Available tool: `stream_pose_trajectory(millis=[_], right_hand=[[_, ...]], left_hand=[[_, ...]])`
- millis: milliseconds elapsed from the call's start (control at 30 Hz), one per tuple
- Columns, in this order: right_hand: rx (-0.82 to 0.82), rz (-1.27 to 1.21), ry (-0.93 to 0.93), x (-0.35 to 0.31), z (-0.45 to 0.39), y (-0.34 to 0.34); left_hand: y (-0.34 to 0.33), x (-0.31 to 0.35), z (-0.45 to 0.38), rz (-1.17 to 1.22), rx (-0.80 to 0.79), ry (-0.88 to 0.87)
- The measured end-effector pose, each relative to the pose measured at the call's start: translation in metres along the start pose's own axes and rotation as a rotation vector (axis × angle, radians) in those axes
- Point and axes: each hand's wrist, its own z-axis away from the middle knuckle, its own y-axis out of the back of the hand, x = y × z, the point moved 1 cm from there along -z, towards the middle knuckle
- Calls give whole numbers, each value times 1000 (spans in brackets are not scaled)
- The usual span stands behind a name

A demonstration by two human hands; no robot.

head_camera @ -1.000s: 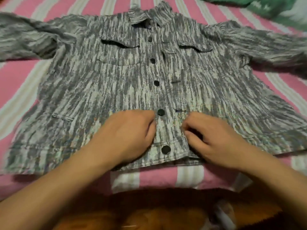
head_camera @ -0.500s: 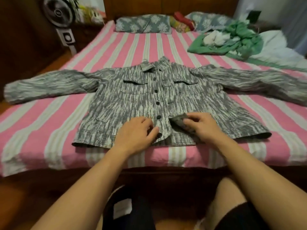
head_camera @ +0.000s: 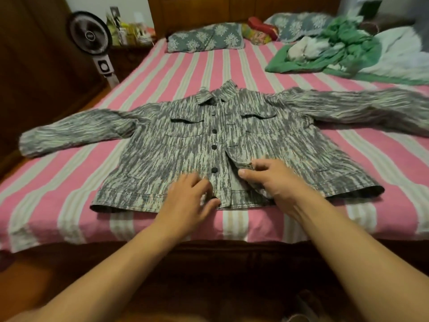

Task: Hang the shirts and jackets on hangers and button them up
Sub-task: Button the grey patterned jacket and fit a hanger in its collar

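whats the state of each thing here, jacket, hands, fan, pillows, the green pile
jacket: flat on the bed, sleeves spread, front open, no hanger seen
left hand: fingers curled at the hem by the button strip
right hand: pinching the folded-back front edge
bed: covered with a pink striped sheet
fan: upright beside the bed; running or not, cannot tell
pillows: lying at the headboard
green pile: crumpled

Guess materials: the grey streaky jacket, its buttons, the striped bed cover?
Jacket: likely stiff woven cotton, denim-like; topstitched hem and pocket flaps, matte.
Buttons: dark, round, probably metal or plastic; too small to tell.
Bed cover: thin woven cloth, pink and pale stripes, matte, lies flat.
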Motion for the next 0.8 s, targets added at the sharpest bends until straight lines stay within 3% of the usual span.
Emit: stream_pose_trajectory(millis=[100, 167, 233, 333, 400, 500, 567, 667, 800], right_hand=[[182, -70, 156, -12, 10, -4], [315, 7, 349, -26, 17, -3], [348, 171, 445, -35, 22, -2], [277, 400, 353, -28, 21, -6], [281, 376, 289, -20, 18, -9], [303, 306, 252, -14, 15, -10], [288, 298, 245, -11, 15, -10], [259, 303, 229, -6, 15, -12], [261, 288, 228, -6, 13, -13]], left_hand=[[-3, 16, 6, -91, 35, 40], [-1, 19, 6, 15, 32, 118], [3, 23, 5, 72, -17, 205], [9, 29, 4, 96, -150, 291], [13, 25, 9, 155, -315, 404], [18, 10, 13, 148, -391, 483], [17, 16, 15, 493, -365, 601], [10, 45, 24, 1361, -103, 989], [-1, 68, 38, 1686, 71, 1148]])
